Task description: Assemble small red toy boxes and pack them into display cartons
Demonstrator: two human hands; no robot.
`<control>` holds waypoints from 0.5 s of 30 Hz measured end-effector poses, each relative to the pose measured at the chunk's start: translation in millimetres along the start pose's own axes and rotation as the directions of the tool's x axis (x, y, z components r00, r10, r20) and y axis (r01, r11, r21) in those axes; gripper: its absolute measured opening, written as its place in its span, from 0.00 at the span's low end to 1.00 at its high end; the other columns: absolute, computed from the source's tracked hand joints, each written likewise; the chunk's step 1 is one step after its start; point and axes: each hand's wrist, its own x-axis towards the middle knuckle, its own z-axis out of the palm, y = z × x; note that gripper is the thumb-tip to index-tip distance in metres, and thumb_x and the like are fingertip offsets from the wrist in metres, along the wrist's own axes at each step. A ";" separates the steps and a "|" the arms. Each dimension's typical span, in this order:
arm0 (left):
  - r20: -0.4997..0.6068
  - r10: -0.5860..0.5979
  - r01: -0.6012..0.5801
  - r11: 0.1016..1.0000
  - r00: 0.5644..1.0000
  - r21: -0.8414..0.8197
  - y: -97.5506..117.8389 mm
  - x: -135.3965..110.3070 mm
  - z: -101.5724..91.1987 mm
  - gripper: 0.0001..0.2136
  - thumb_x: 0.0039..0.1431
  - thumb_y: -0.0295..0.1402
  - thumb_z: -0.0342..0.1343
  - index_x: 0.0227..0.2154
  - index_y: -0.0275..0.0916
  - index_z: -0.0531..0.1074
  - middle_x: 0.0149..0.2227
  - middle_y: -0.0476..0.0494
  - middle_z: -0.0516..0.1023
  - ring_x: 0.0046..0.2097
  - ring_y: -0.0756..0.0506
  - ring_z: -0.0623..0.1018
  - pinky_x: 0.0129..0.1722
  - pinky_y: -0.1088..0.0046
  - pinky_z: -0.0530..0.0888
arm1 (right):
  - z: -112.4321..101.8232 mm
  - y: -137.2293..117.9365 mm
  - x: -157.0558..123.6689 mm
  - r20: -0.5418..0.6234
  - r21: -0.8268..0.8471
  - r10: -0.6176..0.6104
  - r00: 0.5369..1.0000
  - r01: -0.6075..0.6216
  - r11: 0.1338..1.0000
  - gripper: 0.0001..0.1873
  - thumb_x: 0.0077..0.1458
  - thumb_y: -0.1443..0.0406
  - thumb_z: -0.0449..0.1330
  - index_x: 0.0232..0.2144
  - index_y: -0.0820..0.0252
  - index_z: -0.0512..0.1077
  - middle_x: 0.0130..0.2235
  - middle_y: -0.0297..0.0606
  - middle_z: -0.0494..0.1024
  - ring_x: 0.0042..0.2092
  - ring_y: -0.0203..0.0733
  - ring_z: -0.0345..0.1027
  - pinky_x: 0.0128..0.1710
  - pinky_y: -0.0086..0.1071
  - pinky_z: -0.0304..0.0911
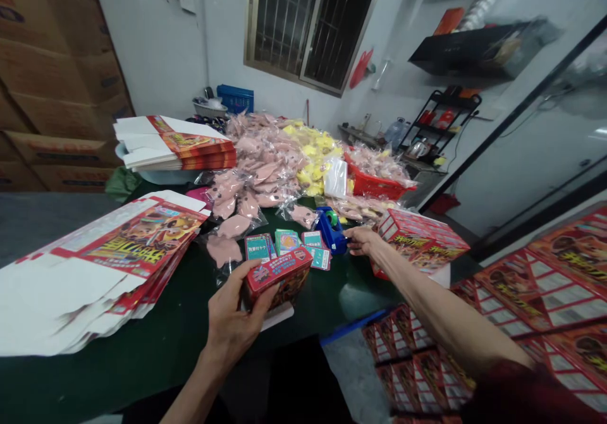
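From the head camera, the left hand (232, 316) grips a small red printed box (277, 277) in a wide hold, the fingers and thumb spanning the box, which sits tilted in the palm just above the table; the right hand (363, 241) reaches across with its fingers (353, 234) loosely together at a blue tape dispenser (331, 229), touching or just beside it; whether they close on it I cannot tell. A red sleeve (502, 392) covers the right forearm near the elbow.

Just beyond the box, several teal-and-white printed cards (287, 242) lie on the dark green table (142, 367); a folded red carton (420, 244) sits just right of the right hand. Flat stacks of white-backed red cartons (109, 266) lie left of the left hand, with another stack (175, 146) farther back; more flat printed cartons (559, 285) are piled at lower right. Behind the cards spreads a heap of pink bagged pieces (256, 177) beside yellow bagged pieces (315, 158), with a red plastic basket (374, 184) at its right; brown cardboard boxes (52, 64) are stacked along the left wall.
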 end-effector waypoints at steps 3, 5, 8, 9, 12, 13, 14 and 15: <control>0.009 -0.033 0.033 0.999 0.999 -0.016 -0.8 -0.4 0.8 0.16 0.51 0.34 0.59 0.44 0.40 0.67 0.39 0.44 0.77 0.36 0.47 0.78 0.38 0.74 0.75 | 2.7 -4.7 -0.6 -0.013 0.030 0.037 0.999 -0.037 0.999 0.17 0.59 0.61 0.55 0.49 0.62 0.65 0.48 0.42 0.69 0.45 0.42 0.68 0.43 0.41 0.67; 0.017 -0.044 0.044 0.999 0.999 -0.022 -1.2 -0.6 1.1 0.16 0.51 0.34 0.59 0.44 0.40 0.66 0.38 0.45 0.77 0.35 0.47 0.78 0.37 0.74 0.75 | 2.9 -7.5 -1.3 -0.020 0.047 0.057 0.998 -0.056 0.997 0.17 0.58 0.61 0.55 0.48 0.62 0.65 0.49 0.42 0.69 0.45 0.42 0.67 0.43 0.42 0.67; 0.011 -0.010 0.011 1.000 1.000 -0.027 -1.5 -0.4 1.0 0.16 0.52 0.33 0.59 0.43 0.39 0.66 0.37 0.45 0.77 0.34 0.48 0.78 0.36 0.74 0.75 | 3.7 -9.2 -2.7 -0.026 0.097 0.082 0.996 -0.079 0.992 0.17 0.58 0.61 0.55 0.48 0.62 0.65 0.48 0.42 0.69 0.45 0.42 0.68 0.43 0.42 0.67; 0.010 -0.002 0.002 1.000 1.000 -0.026 -1.3 -0.2 0.8 0.16 0.52 0.34 0.59 0.43 0.39 0.66 0.37 0.45 0.77 0.34 0.48 0.78 0.36 0.74 0.75 | 5.0 -8.8 -3.2 -0.032 0.123 0.086 0.996 -0.081 0.989 0.17 0.58 0.61 0.55 0.48 0.62 0.65 0.48 0.42 0.69 0.45 0.42 0.68 0.43 0.41 0.67; 0.013 -0.006 0.006 1.000 1.000 -0.027 -0.1 0.3 0.0 0.15 0.52 0.34 0.59 0.43 0.39 0.66 0.37 0.46 0.77 0.33 0.48 0.78 0.35 0.75 0.75 | 13.0 -4.9 -5.4 -0.081 0.212 0.075 0.994 -0.056 0.976 0.17 0.59 0.61 0.55 0.49 0.62 0.65 0.49 0.42 0.69 0.45 0.42 0.67 0.43 0.42 0.67; 0.012 -0.010 0.011 1.000 1.000 -0.029 0.4 0.5 -0.3 0.15 0.52 0.34 0.59 0.43 0.40 0.66 0.36 0.46 0.77 0.33 0.48 0.78 0.35 0.75 0.75 | 16.3 -3.1 -6.2 -0.103 0.243 0.065 0.993 -0.038 0.969 0.17 0.59 0.61 0.55 0.49 0.62 0.65 0.49 0.42 0.69 0.46 0.42 0.67 0.43 0.42 0.67; 0.007 -0.011 0.011 0.999 1.000 -0.031 0.9 0.6 -0.6 0.15 0.51 0.34 0.59 0.42 0.40 0.67 0.36 0.46 0.77 0.32 0.48 0.78 0.35 0.75 0.75 | 19.3 -1.3 -7.2 -0.123 0.273 0.053 0.991 -0.017 0.962 0.17 0.59 0.61 0.55 0.49 0.61 0.65 0.49 0.42 0.69 0.46 0.43 0.67 0.43 0.42 0.67; 0.007 -0.008 0.008 0.999 1.000 -0.032 1.3 0.8 -1.0 0.15 0.51 0.34 0.59 0.42 0.40 0.67 0.36 0.46 0.77 0.32 0.49 0.78 0.35 0.76 0.75 | 21.6 0.3 -8.2 -0.138 0.301 0.039 0.990 0.004 0.954 0.17 0.59 0.61 0.55 0.49 0.61 0.65 0.50 0.42 0.69 0.46 0.42 0.67 0.43 0.42 0.67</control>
